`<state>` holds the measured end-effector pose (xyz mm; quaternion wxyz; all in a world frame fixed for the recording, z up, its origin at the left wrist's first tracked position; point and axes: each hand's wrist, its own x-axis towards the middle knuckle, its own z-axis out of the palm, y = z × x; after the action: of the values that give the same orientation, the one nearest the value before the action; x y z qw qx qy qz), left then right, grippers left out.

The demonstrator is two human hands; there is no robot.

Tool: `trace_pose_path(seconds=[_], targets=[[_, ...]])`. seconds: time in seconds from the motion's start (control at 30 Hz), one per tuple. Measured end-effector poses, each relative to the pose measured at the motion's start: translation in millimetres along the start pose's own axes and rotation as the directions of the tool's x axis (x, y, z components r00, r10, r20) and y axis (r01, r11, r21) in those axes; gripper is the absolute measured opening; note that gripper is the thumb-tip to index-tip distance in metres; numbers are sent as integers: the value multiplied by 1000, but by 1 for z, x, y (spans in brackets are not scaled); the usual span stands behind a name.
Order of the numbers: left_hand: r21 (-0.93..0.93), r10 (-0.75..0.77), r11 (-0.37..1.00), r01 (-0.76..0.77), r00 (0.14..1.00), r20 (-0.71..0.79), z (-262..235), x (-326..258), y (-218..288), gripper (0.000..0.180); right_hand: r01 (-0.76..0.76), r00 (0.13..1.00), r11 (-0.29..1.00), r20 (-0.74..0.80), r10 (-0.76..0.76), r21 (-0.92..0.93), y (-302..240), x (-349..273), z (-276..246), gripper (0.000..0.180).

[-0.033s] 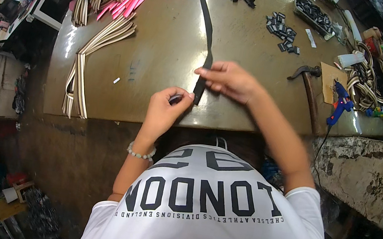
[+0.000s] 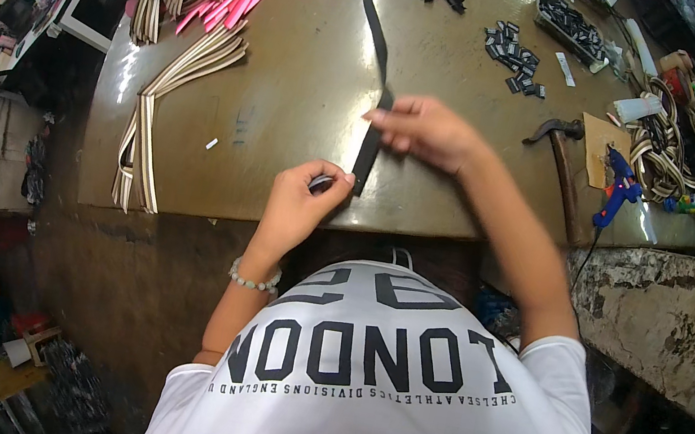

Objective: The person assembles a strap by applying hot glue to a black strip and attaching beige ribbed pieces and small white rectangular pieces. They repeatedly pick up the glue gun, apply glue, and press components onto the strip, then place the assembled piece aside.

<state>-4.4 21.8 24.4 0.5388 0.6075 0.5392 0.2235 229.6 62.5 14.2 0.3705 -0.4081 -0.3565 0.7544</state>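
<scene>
Fingers of your right hand [image 2: 425, 129] pinch the black strap [image 2: 368, 143] flat; your left hand [image 2: 301, 196] grips its near end, perhaps with a small buckle, not yet fitted.

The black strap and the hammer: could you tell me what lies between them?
In the head view, only the right hand and bare table lie between black strap and hammer.

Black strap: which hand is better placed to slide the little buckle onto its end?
Probably the left hand: it pinches a small metal piece right at the near end of the black strap. The right hand pinches the strap farther up.
</scene>
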Motion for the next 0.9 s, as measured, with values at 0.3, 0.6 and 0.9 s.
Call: trace_pose_path(seconds=[0.3, 0.6, 0.9], targets=[[273, 294, 912, -306, 952, 85, 24, -17, -5, 21, 335, 811, 633, -129, -571, -698, -83, 103, -95, 35], [239, 405, 887, -394, 915, 7, 22, -15, -8, 20, 166, 557, 373, -225, -799, -913, -42, 133, -99, 57], [632, 656, 537, -558, 748, 103, 18, 11, -12, 32, -129, 410, 589, -583, -701, -798, 20, -177, -81, 35]])
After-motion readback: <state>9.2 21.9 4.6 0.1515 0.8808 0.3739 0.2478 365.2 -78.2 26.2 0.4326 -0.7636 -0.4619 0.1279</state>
